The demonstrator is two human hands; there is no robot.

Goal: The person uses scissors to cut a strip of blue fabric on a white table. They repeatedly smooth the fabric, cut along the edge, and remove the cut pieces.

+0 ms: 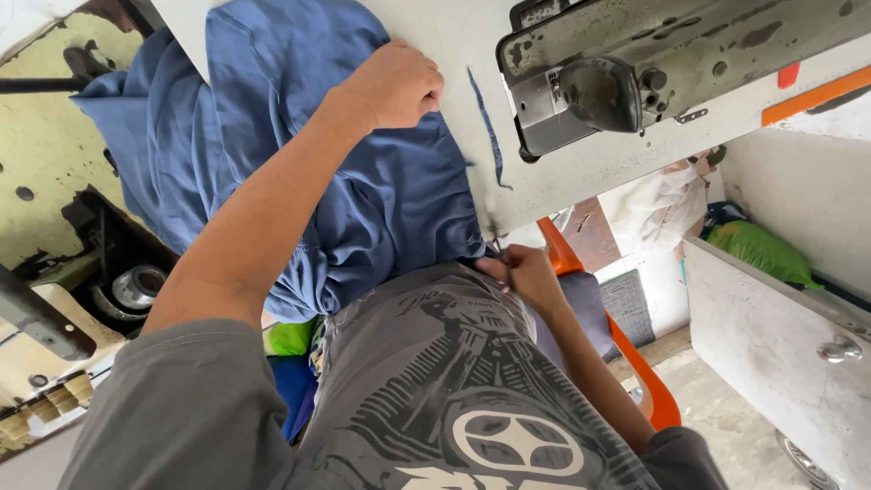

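A blue garment [381, 181] lies bunched on the white table [581, 168] of a sewing machine [635, 63] and hangs over the near edge onto my lap. My left hand [395, 86] is a closed fist pressing on the far part of the blue fabric, just left of the machine head. My right hand [522, 272] is at the table's near edge, fingers pinched on the lower edge of the same garment. A thin blue strip [485, 122] lies on the table between the fabric and the machine.
An orange plastic chair [640, 372] is under me. A white cabinet [771, 336] stands to the right with a green bag [762, 249] behind it. Another worn sewing machine [54, 299] stands on the left, beside green and blue cloth [290, 345].
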